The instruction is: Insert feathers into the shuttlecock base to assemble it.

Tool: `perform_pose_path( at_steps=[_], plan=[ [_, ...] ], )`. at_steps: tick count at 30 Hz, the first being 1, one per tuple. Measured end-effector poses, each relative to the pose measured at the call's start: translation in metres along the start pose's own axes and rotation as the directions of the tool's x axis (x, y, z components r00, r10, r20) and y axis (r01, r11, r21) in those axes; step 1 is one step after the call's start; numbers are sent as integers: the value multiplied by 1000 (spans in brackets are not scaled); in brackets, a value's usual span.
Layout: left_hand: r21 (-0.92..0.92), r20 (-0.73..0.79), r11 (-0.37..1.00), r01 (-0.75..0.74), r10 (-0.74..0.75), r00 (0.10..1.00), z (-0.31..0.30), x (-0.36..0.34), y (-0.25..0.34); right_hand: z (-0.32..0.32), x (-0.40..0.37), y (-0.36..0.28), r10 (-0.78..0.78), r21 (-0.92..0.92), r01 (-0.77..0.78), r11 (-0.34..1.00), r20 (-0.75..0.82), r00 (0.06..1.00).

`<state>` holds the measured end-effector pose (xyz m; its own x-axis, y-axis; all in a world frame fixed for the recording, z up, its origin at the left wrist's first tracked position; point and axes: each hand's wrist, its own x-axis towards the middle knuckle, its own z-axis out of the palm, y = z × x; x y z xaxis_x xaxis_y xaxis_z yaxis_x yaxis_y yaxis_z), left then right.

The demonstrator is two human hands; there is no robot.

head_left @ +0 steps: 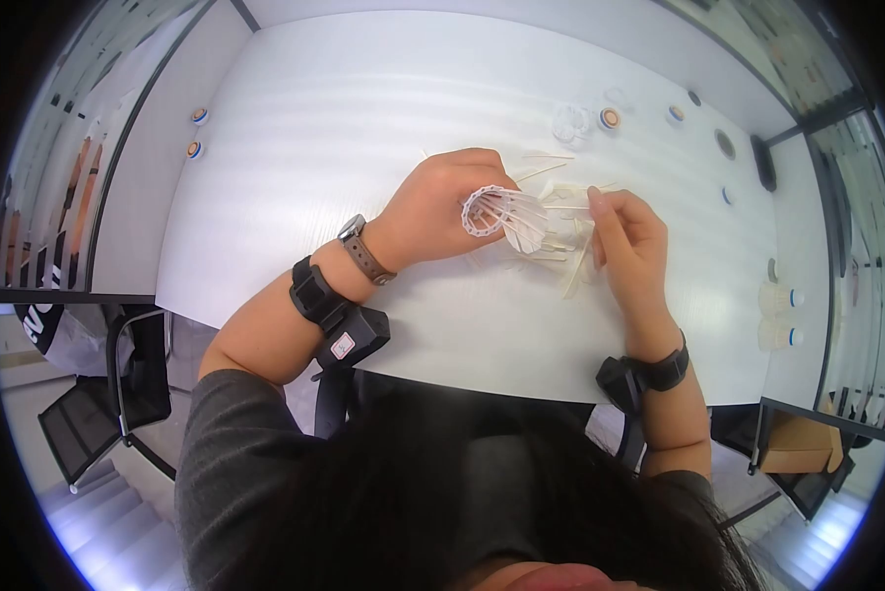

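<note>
My left hand is closed around a white shuttlecock-like cone, whose round lattice rim faces the camera. Pale feather-like strips spread out on its right side. Just right of it, my right hand pinches the end of a thin pale stick that reaches toward the cone. More pale sticks and feather pieces lie on the white table beneath and between my hands. Where the stick meets the cone is too small to make out.
Beyond my hands are a clear plastic piece and a round cap. Two small caps stand at the far left, near one. Two clear bottles with blue-ringed caps, one here, lie at the right. A cardboard box is below right.
</note>
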<state>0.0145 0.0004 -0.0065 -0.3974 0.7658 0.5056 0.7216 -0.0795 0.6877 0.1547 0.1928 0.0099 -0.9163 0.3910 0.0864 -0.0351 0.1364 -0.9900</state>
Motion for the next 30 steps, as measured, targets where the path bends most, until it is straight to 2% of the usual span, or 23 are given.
perform_pose_path(
  at_steps=[3,7,11,12,15,22,25,28,30],
  plan=[
    [-25,-17,1000,-18,18,1000,2,0,-1,-8,0,-3,-21,11,20,1000,76,997],
    [-22,-1,1000,-11,11,1000,1,0,0,1,-1,-7,42,125,-45,991,25,999],
    [-92,2,995,-29,29,1000,1,2,2,2,1,-9,92,10,-96,995,204,975],
    [-95,9,995,-11,12,1000,1,2,2,3,1,-8,137,7,-141,990,178,974],
    [-67,40,998,17,-14,999,1,1,3,1,2,-2,152,-12,-152,988,163,975],
    [-101,-3,994,-31,31,1000,3,5,10,-3,0,-2,52,2,-52,999,73,996],
    [-77,25,997,-10,12,1000,0,3,9,-3,-1,-2,-107,5,107,994,-1,994],
    [-77,-9,997,-4,3,1000,2,3,4,-1,-5,-4,-225,-153,213,965,-67,972],
    [-66,23,995,71,-70,997,1,3,7,-4,-6,-1,-331,-260,302,917,-76,941]
  ],
)
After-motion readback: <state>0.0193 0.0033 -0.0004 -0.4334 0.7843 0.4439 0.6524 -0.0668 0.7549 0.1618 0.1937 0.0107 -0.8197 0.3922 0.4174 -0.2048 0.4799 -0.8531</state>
